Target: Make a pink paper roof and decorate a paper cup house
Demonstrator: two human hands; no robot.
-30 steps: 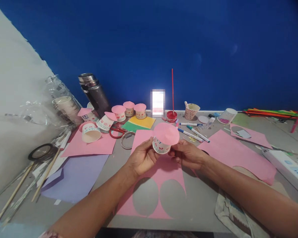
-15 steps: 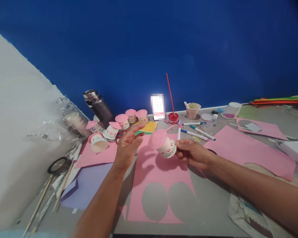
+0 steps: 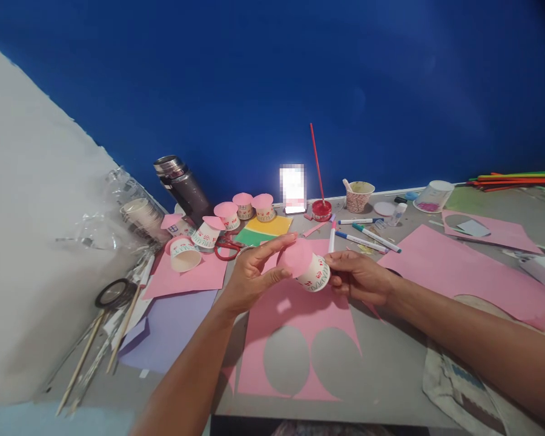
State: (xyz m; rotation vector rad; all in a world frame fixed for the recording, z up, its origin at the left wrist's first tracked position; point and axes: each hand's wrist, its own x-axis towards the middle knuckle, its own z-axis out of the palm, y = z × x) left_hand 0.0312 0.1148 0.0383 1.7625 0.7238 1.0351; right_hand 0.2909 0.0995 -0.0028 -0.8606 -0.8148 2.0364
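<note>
My right hand (image 3: 361,275) pinches the rim of a small white paper cup (image 3: 317,275) with red and green drawings, tilted on its side in the air. A round pink paper top (image 3: 296,258) is on the cup's base end, facing left. My left hand (image 3: 258,272) cups this top, its fingers at the upper edge and the thumb at the lower. Below lies a pink paper sheet (image 3: 295,315) with round holes cut out. To the left, several similar cups (image 3: 208,237) with pink tops stand together, and another decorated cup (image 3: 184,257) lies on its side.
Red-handled scissors (image 3: 227,249) lie beside the cups. Behind are a dark flask (image 3: 184,188), a bright phone (image 3: 293,188) and a red pot (image 3: 322,211) with a stick. Markers (image 3: 361,241) lie behind my right hand. Left are a tape roll (image 3: 114,293) and purple paper (image 3: 172,333).
My left hand has moved right, from open beside the cup to touching its pink top. My right hand keeps its grip on the cup. The view has shifted slightly.
</note>
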